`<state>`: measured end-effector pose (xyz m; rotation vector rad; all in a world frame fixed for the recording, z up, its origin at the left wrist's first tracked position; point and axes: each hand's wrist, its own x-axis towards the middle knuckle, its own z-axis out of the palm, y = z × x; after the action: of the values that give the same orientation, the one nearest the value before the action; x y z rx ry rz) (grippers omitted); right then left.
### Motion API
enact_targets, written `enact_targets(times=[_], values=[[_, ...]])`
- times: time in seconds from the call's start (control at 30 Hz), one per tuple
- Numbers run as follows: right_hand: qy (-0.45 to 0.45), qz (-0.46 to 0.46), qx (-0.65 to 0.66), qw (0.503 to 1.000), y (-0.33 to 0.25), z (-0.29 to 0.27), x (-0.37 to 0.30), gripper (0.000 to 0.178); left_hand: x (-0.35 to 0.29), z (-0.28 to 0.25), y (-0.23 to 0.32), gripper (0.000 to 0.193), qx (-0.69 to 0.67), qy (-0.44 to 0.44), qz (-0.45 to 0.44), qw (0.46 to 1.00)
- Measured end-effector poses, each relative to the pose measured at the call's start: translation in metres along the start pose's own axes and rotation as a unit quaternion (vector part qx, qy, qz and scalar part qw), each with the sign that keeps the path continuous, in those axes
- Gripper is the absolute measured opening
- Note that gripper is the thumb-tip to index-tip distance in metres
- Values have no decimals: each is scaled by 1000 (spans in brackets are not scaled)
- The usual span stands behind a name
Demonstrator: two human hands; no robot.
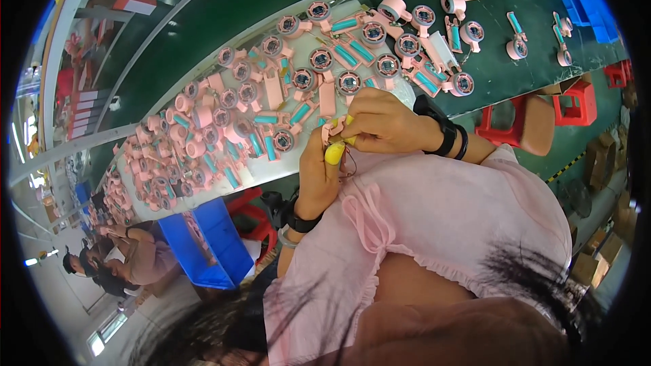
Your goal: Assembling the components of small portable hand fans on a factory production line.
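Piece in work: a small pink plastic piece [328, 131], raised between the two hands, in front of the chest and just off the near edge of the bench [494, 61].
Left hand [316, 173]: its grip is narrow and holds the pink plastic piece, which lies at the fingertips, upper side exposed; a yellow finger cot [334, 154] covers the thumb tip just below it.
Right hand [388, 122]: knuckles up, its grip is pinched small, yellow-capped fingertips drawn together against the right side of the piece; what sits between them is hidden.
Wire: a thin dark wire [354, 163] hangs in a loop below the fingertips.
Wrists: black bands on both, with a pale bracelet [286, 238] lower on the left forearm.
Pink assemblies: many round-headed units [349, 83] crowd the bench beyond the hands and far to the left, several showing teal cylindrical cells [344, 24].
Right end: a few units [517, 49] lie well apart from the pile on the green top.
Blue bin [234, 247]: below the bench edge, left of the left forearm.
Red stools [580, 108]: on the floor to the right.
Co-worker [146, 261]: seated at far left, beyond the blue bin.
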<state>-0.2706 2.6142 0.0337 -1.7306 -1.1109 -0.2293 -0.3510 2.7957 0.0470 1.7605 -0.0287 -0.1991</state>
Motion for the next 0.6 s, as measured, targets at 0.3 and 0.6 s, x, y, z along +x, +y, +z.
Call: enact_targets(times=[0.3, 0.6], values=[[34, 39, -41, 998, -10, 38, 13, 26, 4, -37, -14, 25, 29, -2, 103, 994], [0, 47, -62, 997, -44, 144, 86, 24, -28, -149, -58, 25, 35, 41, 144, 988]])
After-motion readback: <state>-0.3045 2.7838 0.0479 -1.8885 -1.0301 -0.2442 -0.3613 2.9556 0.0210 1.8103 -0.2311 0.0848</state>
